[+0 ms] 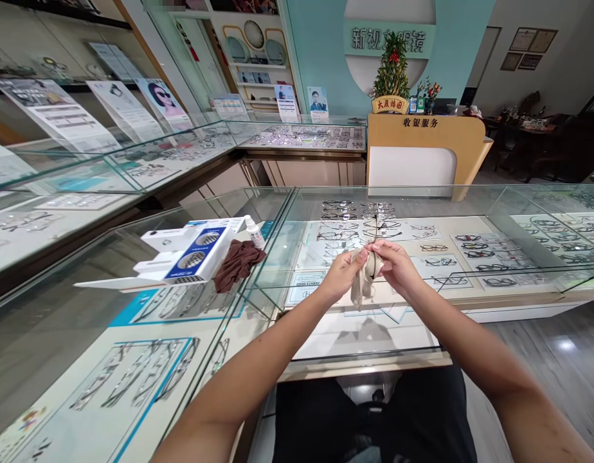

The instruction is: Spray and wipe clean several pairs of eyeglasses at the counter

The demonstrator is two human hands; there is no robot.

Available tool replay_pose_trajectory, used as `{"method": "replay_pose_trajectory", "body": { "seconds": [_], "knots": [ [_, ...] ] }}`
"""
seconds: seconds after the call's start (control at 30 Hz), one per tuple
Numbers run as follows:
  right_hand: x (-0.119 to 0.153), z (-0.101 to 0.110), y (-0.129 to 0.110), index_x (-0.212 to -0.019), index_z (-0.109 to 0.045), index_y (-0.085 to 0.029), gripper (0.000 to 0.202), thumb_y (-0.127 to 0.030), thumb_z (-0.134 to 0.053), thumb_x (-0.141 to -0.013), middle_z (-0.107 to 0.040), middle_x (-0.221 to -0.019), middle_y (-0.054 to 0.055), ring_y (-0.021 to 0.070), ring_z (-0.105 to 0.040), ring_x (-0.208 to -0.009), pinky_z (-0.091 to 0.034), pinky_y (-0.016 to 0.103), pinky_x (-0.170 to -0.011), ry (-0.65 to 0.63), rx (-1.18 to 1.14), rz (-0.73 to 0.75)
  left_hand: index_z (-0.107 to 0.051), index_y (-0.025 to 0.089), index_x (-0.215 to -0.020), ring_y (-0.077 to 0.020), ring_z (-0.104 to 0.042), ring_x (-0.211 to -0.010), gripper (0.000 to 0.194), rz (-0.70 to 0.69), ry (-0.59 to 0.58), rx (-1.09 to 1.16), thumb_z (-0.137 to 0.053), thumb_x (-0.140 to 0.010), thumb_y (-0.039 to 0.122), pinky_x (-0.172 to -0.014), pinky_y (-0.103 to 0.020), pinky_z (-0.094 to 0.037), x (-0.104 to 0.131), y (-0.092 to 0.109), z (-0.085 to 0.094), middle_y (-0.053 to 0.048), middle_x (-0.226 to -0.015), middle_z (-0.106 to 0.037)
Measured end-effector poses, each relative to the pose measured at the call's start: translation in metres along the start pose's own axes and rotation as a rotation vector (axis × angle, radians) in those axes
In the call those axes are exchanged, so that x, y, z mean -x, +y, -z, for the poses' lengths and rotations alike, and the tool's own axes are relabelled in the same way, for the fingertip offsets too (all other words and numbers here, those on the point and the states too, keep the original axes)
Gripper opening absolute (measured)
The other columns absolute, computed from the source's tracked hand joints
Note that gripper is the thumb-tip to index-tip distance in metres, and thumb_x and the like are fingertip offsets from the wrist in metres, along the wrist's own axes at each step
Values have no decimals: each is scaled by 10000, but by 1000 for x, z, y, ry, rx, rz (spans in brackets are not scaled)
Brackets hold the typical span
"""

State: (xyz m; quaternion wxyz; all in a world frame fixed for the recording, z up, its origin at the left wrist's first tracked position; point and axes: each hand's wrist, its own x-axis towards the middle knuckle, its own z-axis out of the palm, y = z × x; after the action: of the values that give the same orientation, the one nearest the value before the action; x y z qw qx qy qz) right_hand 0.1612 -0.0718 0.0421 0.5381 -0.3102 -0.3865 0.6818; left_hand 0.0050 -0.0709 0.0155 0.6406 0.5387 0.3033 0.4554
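Observation:
Both hands meet above the glass display counter, near the middle of the view. A beige cloth (363,283) hangs down between them. My left hand (344,273) pinches the cloth from the left, its thumb on top. On the other side my right hand (395,262) has its fingers closed on the cloth and on a thin dark piece that sticks up, apparently part of a pair of glasses (375,231). The fingers and the cloth cover most of that piece. Rows of glasses show under the glass behind the hands.
On the left counter are an open blue and white box (200,254), a dark brown cloth (238,262) and a white bottle (254,231). Glass counter edges run around the hands. A wooden cashier desk (422,135) with a plant (391,71) stands farther back.

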Motion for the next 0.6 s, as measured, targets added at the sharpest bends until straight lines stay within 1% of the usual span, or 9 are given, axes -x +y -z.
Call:
{"method": "replay_pose_trajectory", "body": {
  "seconds": [0.07, 0.13, 0.17, 0.23, 0.33, 0.37, 0.43, 0.5, 0.6],
  "knots": [
    [-1, 2, -3, -732, -753, -203, 291, -375, -958, -618, -771, -801, -7, 54, -462, -466, -274, 214, -352, 25, -9, -13, -728, 143, -917, -165, -677, -661, 670, 36, -77, 7, -843, -741, 779, -677, -280, -545, 0, 1, 2, -43, -753, -720],
    [-2, 4, -6, -744, -753, -195, 307, -371, -960, -602, -757, -791, -9, 53, -477, -482, -211, 201, -341, 45, -13, -21, -743, 137, -1034, -151, -671, -702, 670, 33, -100, -1, -926, -698, 688, -685, -256, -524, 0, 2, 3, -31, -817, -736],
    [-3, 5, -6, -747, -752, -193, 315, -373, -964, -598, -751, -786, -10, 55, -487, -492, -197, 199, -340, 49, -12, -25, -744, 134, -1060, -141, -661, -708, 671, 22, -93, -10, -960, -674, 639, -681, -245, -510, 0, 2, 3, -24, -830, -736],
    [-3, 4, -6, -747, -749, -194, 325, -379, -973, -599, -751, -794, -9, 66, -512, -518, -223, 204, -350, 47, -18, -29, -745, 126, -1046, -131, -646, -694, 652, 7, -64, -25, -1000, -636, 564, -666, -238, -497, 1, 2, 1, -17, -825, -735],
    [-1, 0, -3, -730, -738, -197, 324, -374, -982, -613, -759, -805, 4, 97, -575, -587, -349, 218, -410, 31, -37, -20, -744, 123, -975, -153, -687, -698, 597, 6, -14, -31, -1020, -607, 503, -682, -261, -534, 2, 2, -2, -37, -818, -756],
    [0, -1, -2, -728, -739, -196, 328, -381, -985, -616, -754, -794, 3, 99, -573, -586, -368, 222, -421, 21, -38, -24, -744, 123, -953, -162, -701, -696, 576, 6, -3, -36, -1020, -608, 493, -681, -267, -544, 3, 3, -3, -45, -809, -764],
    [2, -4, 1, -737, -752, -196, 348, -408, -996, -607, -730, -750, -10, 84, -526, -536, -355, 222, -403, -4, -33, -46, -739, 127, -899, -164, -701, -651, 543, 2, 13, -48, -1011, -618, 504, -637, -266, -543, 4, 5, -3, -50, -758, -764],
    [4, -6, 2, -758, -767, -201, 373, -442, -1004, -599, -704, -720, -25, 72, -483, -496, -329, 217, -377, -30, -30, -67, -721, 134, -839, -151, -672, -574, 546, -2, 28, -64, -987, -637, 566, -563, -253, -514, 5, 8, -4, -41, -690, -742],
    [6, -7, 3, -750, -755, -210, 380, -456, -1007, -608, -745, -811, -11, 90, -532, -536, -392, 224, -392, -58, -40, -44, -698, 149, -817, -137, -643, -506, 627, -9, 84, -68, -930, -645, 705, -491, -240, -485, 6, 10, -5, -19, -646, -714]
  ]
}}
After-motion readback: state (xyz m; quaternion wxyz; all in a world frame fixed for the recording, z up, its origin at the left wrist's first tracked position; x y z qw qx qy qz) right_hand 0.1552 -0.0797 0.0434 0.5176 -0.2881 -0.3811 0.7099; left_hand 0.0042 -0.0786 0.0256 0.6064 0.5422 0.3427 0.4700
